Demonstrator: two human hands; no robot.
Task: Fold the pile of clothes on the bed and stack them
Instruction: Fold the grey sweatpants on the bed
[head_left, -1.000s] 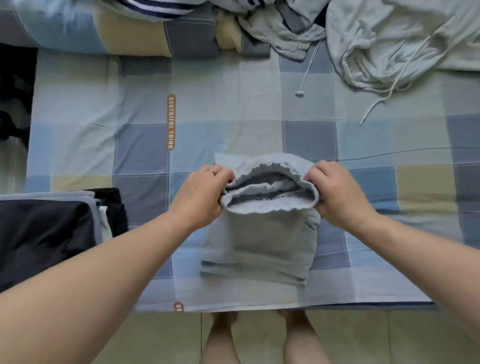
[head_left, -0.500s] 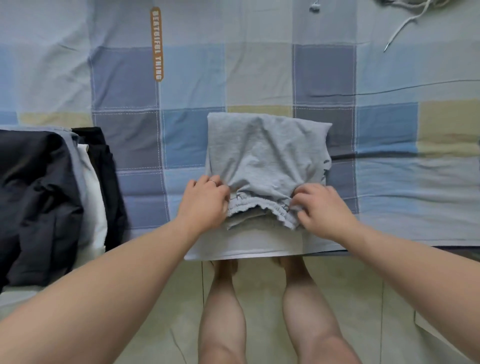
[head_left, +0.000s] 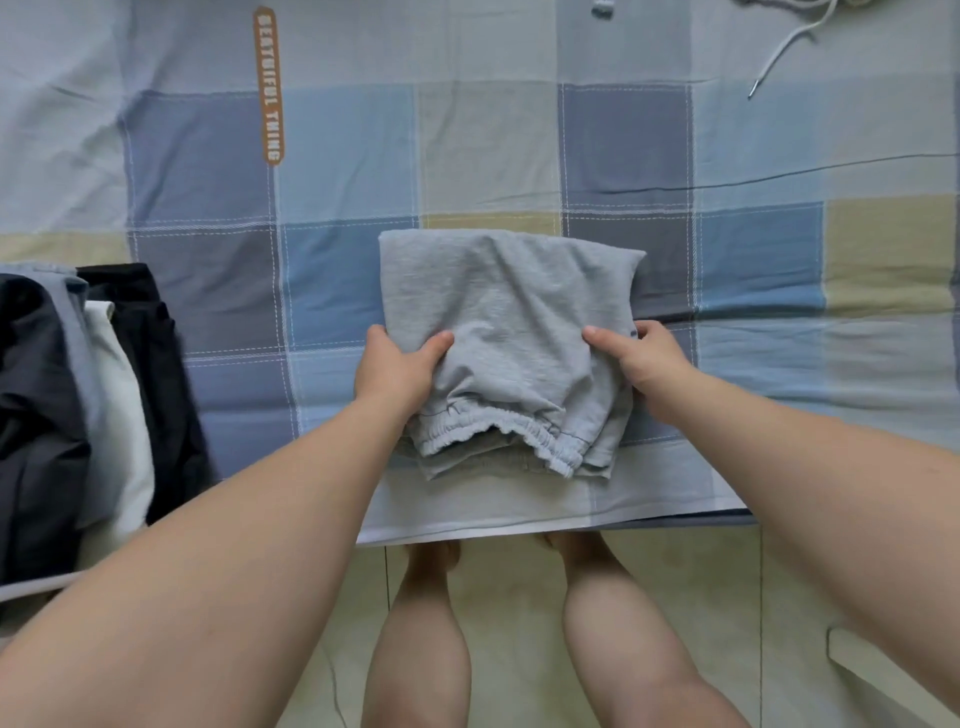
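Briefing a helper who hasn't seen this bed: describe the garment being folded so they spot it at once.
On the blue-and-beige checked bedsheet, look at the near edge, between the left hand and right hand. There lies a folded light grey garment, gathered elastic waistband toward the person. Unlike the dark and white clothes stacked at left, both hands grip it.

Grey folded garment (head_left: 506, 332), blue-grey-beige checked bedsheet (head_left: 343, 150), black-and-white stack (head_left: 78, 395)

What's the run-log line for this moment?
garment: folded grey shorts | left hand: grips its left edge | right hand: grips its right edge | stack: on bed, left of shorts
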